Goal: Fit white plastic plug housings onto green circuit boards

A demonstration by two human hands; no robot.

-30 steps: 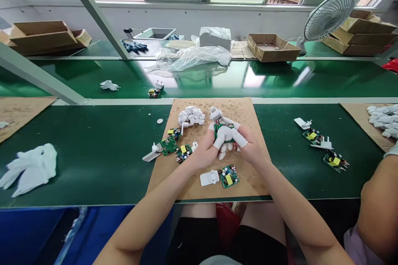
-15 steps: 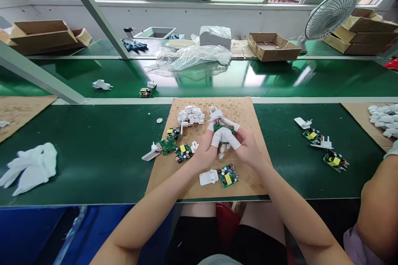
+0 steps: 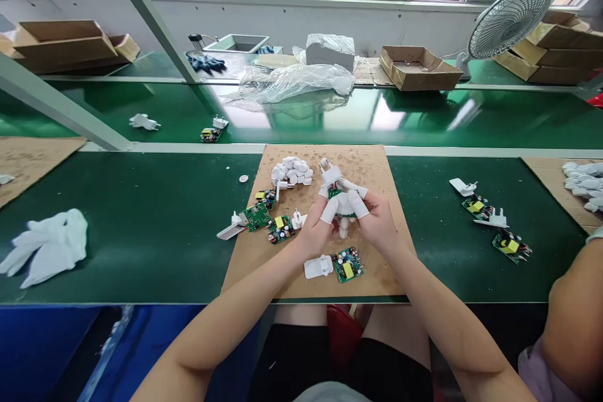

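White finger cots cover several fingertips of my left hand and my right hand. Both hands close around one green circuit board, which the fingers mostly hide. A white plug housing with prongs sticks up beyond the fingertips. Below my hands lies a circuit board beside a white plug cover. To the left of my left hand are several more boards, one of them a green board joined to a white plug piece. A heap of white caps sits behind them on the cardboard sheet.
On the left lies a white glove. At right are boards with plugs and a co-worker's arm. Beyond the rail, the green belt carries a board with a plug. A fan and cardboard boxes stand behind.
The board with a plug and the white piece on the belt have shifted left. My hands keep hold of the circuit board, with the fingers slightly repositioned. The view has tilted a little.
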